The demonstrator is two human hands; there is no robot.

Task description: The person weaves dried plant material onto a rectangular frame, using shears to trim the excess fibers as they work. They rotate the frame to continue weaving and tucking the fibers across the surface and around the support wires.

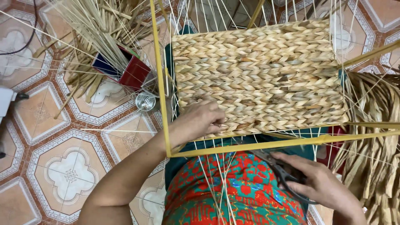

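Observation:
A woven panel (258, 75) of braided straw-coloured fibre fills a yellow rectangular frame (160, 83) that rests over my lap. Thin pale strands run through the panel and hang down over my red and green patterned clothing (225, 191). My left hand (200, 121) lies on the panel's lower left corner, fingers curled on the weave near the frame's corner. My right hand (321, 183) sits below the frame's near bar and grips dark scissors (279, 166), whose blades point up-left toward the bar.
A bundle of dried fibre stalks (96, 33) lies on the patterned tile floor (71, 162) at upper left, over a red and blue box (129, 71). A small metal can (145, 101) stands beside the frame. More dried fibre (371, 137) is heaped at right.

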